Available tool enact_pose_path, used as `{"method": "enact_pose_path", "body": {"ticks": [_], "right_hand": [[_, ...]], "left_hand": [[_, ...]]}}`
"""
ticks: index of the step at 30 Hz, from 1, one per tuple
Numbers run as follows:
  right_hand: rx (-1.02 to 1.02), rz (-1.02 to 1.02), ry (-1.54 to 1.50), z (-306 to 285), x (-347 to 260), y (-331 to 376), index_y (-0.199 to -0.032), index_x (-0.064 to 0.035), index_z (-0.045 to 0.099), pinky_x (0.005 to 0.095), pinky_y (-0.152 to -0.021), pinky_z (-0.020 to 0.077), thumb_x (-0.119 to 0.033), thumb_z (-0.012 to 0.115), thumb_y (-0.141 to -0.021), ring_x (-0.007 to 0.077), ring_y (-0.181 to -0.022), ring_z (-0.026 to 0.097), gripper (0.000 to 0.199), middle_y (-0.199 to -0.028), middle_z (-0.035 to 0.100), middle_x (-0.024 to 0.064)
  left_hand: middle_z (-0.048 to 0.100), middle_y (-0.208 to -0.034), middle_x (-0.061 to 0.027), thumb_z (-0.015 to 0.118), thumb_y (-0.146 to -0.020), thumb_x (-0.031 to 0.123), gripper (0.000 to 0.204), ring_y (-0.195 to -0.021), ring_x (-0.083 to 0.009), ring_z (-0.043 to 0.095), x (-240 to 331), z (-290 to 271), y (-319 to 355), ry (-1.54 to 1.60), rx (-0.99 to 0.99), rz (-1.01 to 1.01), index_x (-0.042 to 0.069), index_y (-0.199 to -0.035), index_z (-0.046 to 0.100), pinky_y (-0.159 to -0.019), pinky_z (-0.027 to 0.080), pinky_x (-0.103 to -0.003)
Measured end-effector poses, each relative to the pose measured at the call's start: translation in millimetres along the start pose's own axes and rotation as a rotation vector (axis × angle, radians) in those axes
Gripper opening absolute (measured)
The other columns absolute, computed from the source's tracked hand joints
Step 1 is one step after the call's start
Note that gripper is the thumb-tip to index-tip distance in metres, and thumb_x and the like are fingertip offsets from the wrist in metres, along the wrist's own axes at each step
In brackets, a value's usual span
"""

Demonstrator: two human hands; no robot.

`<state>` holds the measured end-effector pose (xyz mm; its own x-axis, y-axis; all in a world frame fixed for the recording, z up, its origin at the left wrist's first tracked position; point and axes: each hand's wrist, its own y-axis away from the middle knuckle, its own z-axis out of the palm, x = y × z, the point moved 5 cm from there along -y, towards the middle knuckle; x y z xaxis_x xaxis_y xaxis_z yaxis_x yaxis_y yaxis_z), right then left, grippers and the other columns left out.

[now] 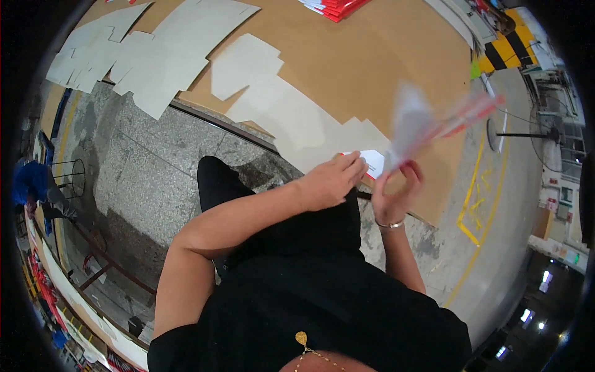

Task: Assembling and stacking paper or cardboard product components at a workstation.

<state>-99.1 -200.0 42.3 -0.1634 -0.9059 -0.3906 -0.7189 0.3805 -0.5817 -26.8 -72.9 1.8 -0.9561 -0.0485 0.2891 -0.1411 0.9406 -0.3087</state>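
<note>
A: Black shirt and a gold pendant fill my view at 6 o'clock. Above them I see 2 bare forearms rising toward the brown table.

B: What are the hands doing?

A: My left hand is curled, fingertips pressed on a small white card with red edging that lies flat at the table's near edge. My right hand, with a bracelet at the wrist, pinches the bottom of a blurred white-and-red sheet, which fans up toward 1 o'clock.

B: Anything else on the table?

A: Pale flat cut-outs spread from 10 to 12 o'clock, and a red stack sits at 12.

B: What could go wrong?

A: I judge the sheet is swinging fast on a thin pinch, so it could slip out or crease. The card sits right at the edge; a nudge from my left hand might tip it onto the stone floor. Another person in blue crouches at 9 o'clock, well apart.
</note>
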Motion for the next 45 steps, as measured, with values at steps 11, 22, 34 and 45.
{"method": "enact_pose_path", "body": {"ticks": [11, 22, 34, 45], "right_hand": [[-0.665, -0.391, 0.197, 93, -23, -28, -0.144, -0.0203, 0.042, 0.065, -0.106, 0.024, -0.037, 0.058, -0.09, 0.0352, -0.138, 0.03, 0.059, -0.149, 0.036, 0.009], [-0.276, -0.426, -0.327, 15, 35, -23, -0.135, -0.0147, 0.054, 0.0608, -0.113, 0.0193, -0.017, 0.06, -0.086, 0.0421, -0.139, 0.031, 0.049, -0.15, 0.034, 0.0204], [-0.729, -0.228, 0.073, 63, 9, -34, -0.125, -0.0235, 0.064, 0.0465, -0.098, 0.0325, -0.037, 0.069, -0.08, 0.0323, -0.115, 0.046, 0.048, -0.123, 0.052, 0.0146], [-0.71, -0.387, -0.147, 59, 15, -28, -0.131, -0.018, 0.058, 0.0537, -0.115, 0.0152, -0.031, 0.069, -0.078, 0.035, -0.14, 0.031, 0.056, -0.148, 0.041, 0.0123]], "left_hand": [[0.039, -0.145, -0.017, 0.081, -0.066, 0.043, 0.092, -0.135, -0.0347, 0.038, -110, -68, 69, -0.546, -0.157, -0.518, 0.008, -0.14, 0.04, -0.114, 0.029, -0.044], [0.07, -0.094, -0.0115, 0.064, -0.079, 0.022, 0.019, -0.089, -0.0311, 0.067, -140, -66, 2, 0.218, -0.804, -0.317, 0.01, -0.092, 0.071, -0.076, 0.052, -0.047], [0.067, -0.103, -0.0065, 0.07, -0.078, 0.032, 0.037, -0.109, -0.0246, 0.059, -104, -61, 40, -0.396, -0.117, -0.163, 0.008, -0.107, 0.068, -0.09, 0.05, -0.042], [0.06, -0.122, -0.0138, 0.08, -0.078, 0.019, 0.075, -0.113, -0.0308, 0.058, -158, -117, 82, 0.174, 0.943, -0.808, 0.002, -0.139, 0.041, -0.098, 0.047, -0.041]]}}
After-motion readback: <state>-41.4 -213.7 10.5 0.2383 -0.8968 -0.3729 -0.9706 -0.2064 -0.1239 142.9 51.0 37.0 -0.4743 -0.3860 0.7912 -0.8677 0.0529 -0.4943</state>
